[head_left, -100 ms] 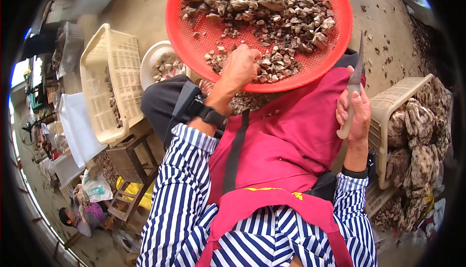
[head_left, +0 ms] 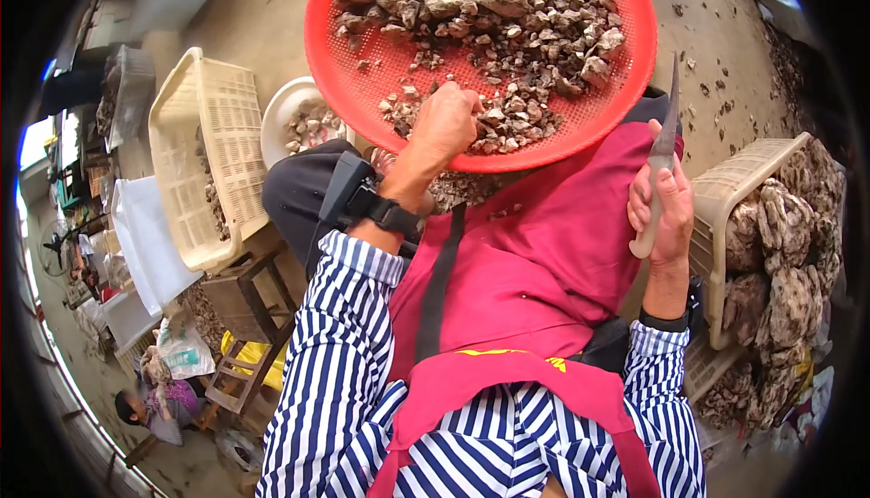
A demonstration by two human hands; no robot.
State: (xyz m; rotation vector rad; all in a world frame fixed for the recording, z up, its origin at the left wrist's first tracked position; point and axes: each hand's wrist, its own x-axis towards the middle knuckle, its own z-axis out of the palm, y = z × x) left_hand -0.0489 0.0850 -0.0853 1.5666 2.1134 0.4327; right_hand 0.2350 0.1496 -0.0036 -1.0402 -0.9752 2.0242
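Note:
A round red perforated basket (head_left: 379, 90) rests against my knees, holding many rough grey-brown chunks (head_left: 503, 1), larger ones at the far side and small fragments (head_left: 518, 125) nearer me. Over the near part of the basket, my left hand (head_left: 444, 128) reaches into the fragments with its fingers curled. Its fingertips are partly hidden, and I cannot make out what is between them. Out to the right, beside the basket, my right hand (head_left: 669, 217) grips a knife (head_left: 665, 142) by its pale handle. The narrow, pointed blade stands upward, apart from the chunks.
At left are a white bowl (head_left: 281, 116) of pieces, a cream plastic crate (head_left: 234, 126) and a wooden stool (head_left: 249, 303). A crate (head_left: 725, 199) heaped with large rough lumps (head_left: 784, 235) stands close by my right arm. Another person (head_left: 168, 407) sits at far lower left.

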